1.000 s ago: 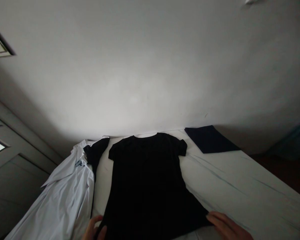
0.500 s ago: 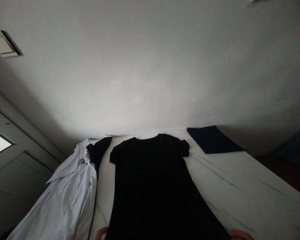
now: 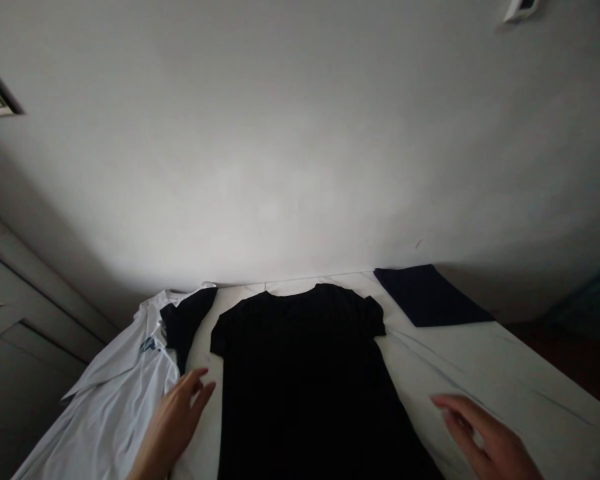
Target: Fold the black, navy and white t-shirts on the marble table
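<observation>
A black short-sleeved T-shirt (image 3: 305, 387) lies spread flat on the white marbled table (image 3: 460, 380), its neckline toward the wall and its lower end out of view. My left hand (image 3: 177, 410) hovers left of the shirt, between it and a pile of white clothing; thumb and fingers are apart and hold nothing. To the right of the shirt is my right hand (image 3: 485, 433), over bare tabletop, fingers curved with a gap to the thumb and nothing between them. Neither hand touches the black shirt.
White garments (image 3: 125, 393) with a dark sleeve (image 3: 187, 327) lie heaped along the table's left side. A folded dark navy cloth (image 3: 430, 297) rests at the back right, near the wall (image 3: 290, 153). A panelled door (image 3: 25, 373) stands at the left.
Both hands have come up from the bottom edge, off the shirt's lower sides, and moved forward along either side of it. The shirt lies as before; the view has tilted slightly.
</observation>
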`<state>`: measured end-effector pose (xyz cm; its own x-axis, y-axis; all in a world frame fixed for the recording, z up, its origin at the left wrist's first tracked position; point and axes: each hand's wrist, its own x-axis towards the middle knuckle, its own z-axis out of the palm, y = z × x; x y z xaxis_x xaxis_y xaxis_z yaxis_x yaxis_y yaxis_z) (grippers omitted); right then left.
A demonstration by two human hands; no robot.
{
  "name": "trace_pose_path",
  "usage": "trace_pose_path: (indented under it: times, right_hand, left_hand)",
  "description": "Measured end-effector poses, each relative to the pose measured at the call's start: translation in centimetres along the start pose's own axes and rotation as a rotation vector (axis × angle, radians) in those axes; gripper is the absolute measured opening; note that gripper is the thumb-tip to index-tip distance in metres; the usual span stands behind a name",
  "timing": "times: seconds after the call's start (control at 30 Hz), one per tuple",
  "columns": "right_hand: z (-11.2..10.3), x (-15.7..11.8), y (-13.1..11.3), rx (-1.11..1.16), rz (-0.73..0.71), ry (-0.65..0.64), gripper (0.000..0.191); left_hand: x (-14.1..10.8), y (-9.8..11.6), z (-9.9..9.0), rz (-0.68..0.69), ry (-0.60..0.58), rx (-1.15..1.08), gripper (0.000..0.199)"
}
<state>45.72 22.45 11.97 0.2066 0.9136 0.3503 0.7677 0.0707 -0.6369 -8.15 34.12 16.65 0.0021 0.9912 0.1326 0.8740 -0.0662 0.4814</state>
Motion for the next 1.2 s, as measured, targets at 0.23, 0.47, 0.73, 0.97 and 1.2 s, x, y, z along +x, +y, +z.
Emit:
trace_pose_path:
  times: [0.23, 0.47, 0.73, 0.97, 1.2]
  right_hand:
    - [11.5, 24.2, -3.6, -0.141, -0.158, -0.210, 0.032]
    - [18.1, 32.2, -2.6, -0.341, -0.058, -0.271, 0.017]
    - [18.0, 33.0, -0.4, -0.165, -0.147, -0.297, 0.011]
    - [18.4, 32.5, -0.4, -0.227, -0.127, -0.262, 0.006]
    - [12.3, 30.9, 1.8, -0.464, -0.051, -0.288, 0.016]
  left_hand:
    - [19.0, 2.2, 4.2, 0.001, -0.008, 0.257, 0.047]
    - [23.7, 0.9, 7.3, -0.088, -0.112, 0.268, 0.030]
    - [25.5, -1.1, 6.6, 0.083, -0.130, 0.120, 0.013]
    - [24.9, -0.9, 6.7, 0.113, -0.204, 0.380, 0.019]
    - [23.5, 4.6, 8.3, 0.313, 0.020, 0.355, 0.031]
